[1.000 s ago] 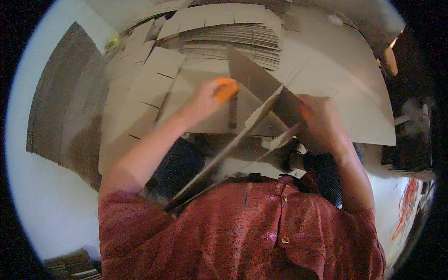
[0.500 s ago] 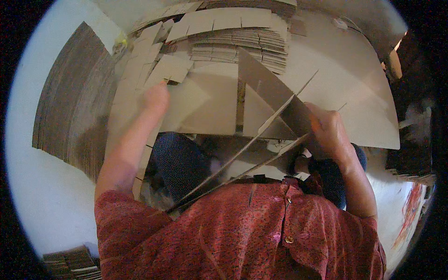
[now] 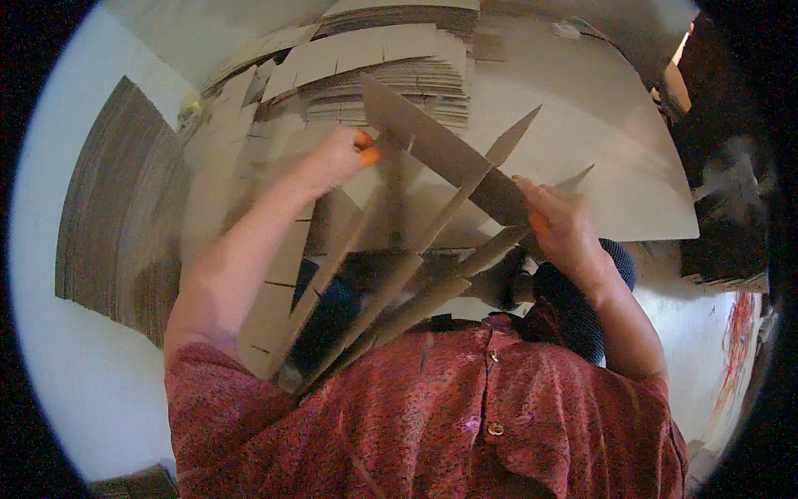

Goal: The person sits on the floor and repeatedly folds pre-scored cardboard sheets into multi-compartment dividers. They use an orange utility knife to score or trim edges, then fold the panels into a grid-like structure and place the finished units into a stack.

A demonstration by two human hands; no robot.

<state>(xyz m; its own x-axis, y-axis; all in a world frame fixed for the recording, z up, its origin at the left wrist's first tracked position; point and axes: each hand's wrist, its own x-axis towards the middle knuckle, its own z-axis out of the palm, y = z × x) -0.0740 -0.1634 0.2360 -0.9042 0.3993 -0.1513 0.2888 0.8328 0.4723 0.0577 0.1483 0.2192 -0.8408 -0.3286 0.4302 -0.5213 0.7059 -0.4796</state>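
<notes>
My right hand [image 3: 565,229] grips the near right end of a slotted grey-brown cardboard strip [image 3: 449,154], which slants up to the left above the board. Narrower cardboard strips [image 3: 453,212] cross it at an angle and reach back toward my shirt. My left hand [image 3: 341,158] is closed near the far left end of the slotted strip, with orange showing on its fingertips. From below its fingers another cardboard strip [image 3: 320,283] runs down toward my lap, blurred near its top; the pinch point itself is hard to see.
Stacks of slotted cardboard strips [image 3: 386,79] lie at the back of a pale board [image 3: 598,158]. More strips [image 3: 220,125] are spread along its left side. A tall stack of cardboard sheets [image 3: 120,208] stands against the left wall. Dark stacked material [image 3: 723,216] is at the right.
My left hand has left the strips on the left and moved right, close to the crossed pieces, bringing a strip along. My right hand keeps its hold; the crossed strips have shifted and fanned apart.
</notes>
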